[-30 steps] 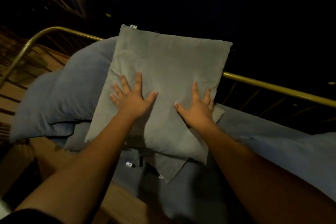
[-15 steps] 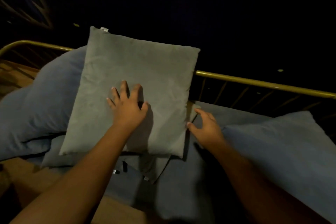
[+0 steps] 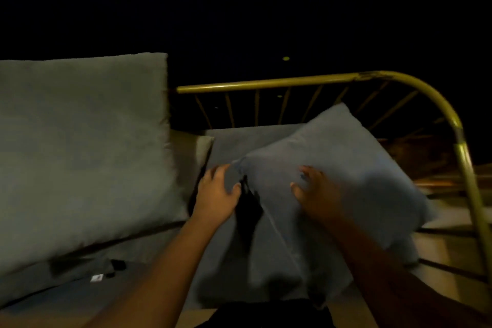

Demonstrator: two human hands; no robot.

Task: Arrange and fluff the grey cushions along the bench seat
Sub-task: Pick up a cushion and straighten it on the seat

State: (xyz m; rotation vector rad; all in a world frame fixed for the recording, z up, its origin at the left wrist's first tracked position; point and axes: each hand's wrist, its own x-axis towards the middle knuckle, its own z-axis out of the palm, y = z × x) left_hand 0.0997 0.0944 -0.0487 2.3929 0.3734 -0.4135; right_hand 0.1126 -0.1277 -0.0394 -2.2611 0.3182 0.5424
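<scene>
A large grey cushion leans upright at the left against the bench back. To its right a blue-grey cushion is tilted up off the seat pad. My left hand pinches that cushion's left corner. My right hand presses and grips its front face, fingers dug into the fabric. Motion blur softens the cushion's right side.
A brass rail with thin spindles runs along the back and curves down at the right end. Wooden slats show beyond the right end. A small white tag lies on the seat at lower left. The surroundings are dark.
My view swung right. Both hands left the upright grey cushion, which now stands at the left, and took hold of the blue-grey cushion on the right, tilting it up.
</scene>
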